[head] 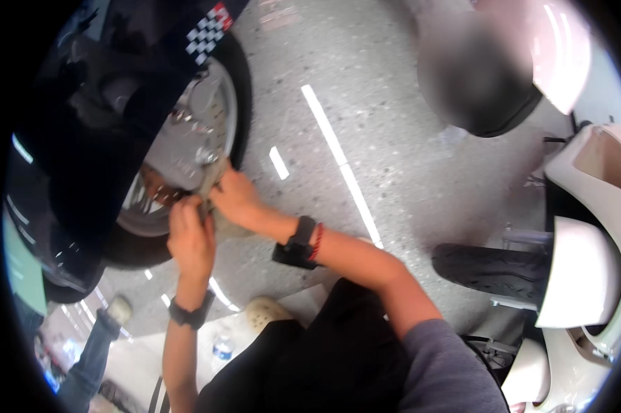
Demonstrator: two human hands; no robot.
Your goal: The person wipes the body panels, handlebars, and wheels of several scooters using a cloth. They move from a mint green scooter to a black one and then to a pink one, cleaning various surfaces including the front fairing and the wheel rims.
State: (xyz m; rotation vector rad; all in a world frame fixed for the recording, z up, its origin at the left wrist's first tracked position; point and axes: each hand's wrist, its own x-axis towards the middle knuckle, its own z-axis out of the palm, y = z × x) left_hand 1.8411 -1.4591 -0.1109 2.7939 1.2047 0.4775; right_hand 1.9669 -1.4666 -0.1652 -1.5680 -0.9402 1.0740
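A dark, glossy motor scooter or motorcycle with a checkered decal stands at the upper left. Its wheel has a black tyre, a silver rim and a drilled brake disc. Both my hands are at the lower part of this wheel. My right hand grips a beige cloth beside the metal hub parts. Below it, my left hand has its fingers bent around the cloth's lower part, near the disc. The fingertips of both hands are partly hidden.
White scooters line the right side, one with its black tyre jutting inward. A blurred dark round shape is at the upper right. A plastic bottle stands on the floor near my left forearm. Another person's leg is at the lower left.
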